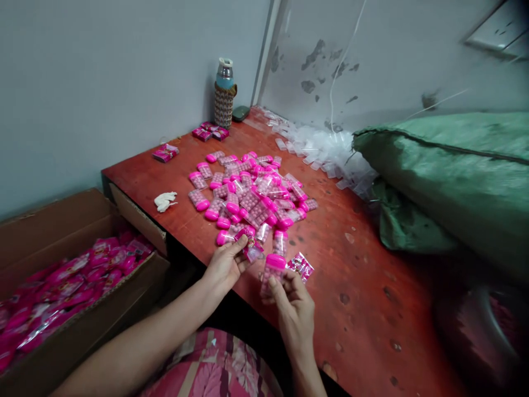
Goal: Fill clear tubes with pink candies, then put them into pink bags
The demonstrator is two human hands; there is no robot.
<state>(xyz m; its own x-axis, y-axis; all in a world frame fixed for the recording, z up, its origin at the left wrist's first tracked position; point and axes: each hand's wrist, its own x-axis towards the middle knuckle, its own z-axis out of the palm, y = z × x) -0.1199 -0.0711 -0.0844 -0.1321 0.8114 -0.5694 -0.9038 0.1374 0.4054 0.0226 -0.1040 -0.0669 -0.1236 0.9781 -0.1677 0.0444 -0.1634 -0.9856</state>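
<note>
My left hand pinches a small pink printed wrapper over the table's front edge. In my right hand is a clear candy container with a bright pink cap, filled with small pale pink balls; its cap end points up. Just beyond my hands lies a heap of similar pink-capped candy containers. One single container lies close behind the one I hold. A flat pink printed packet rests on the table right beside my right hand.
A cardboard box of pink packets stands left of the red table. Clear plastic pieces lie at the back, beside a green sack. A bottle, pink boxes and crumpled white material sit on the left side.
</note>
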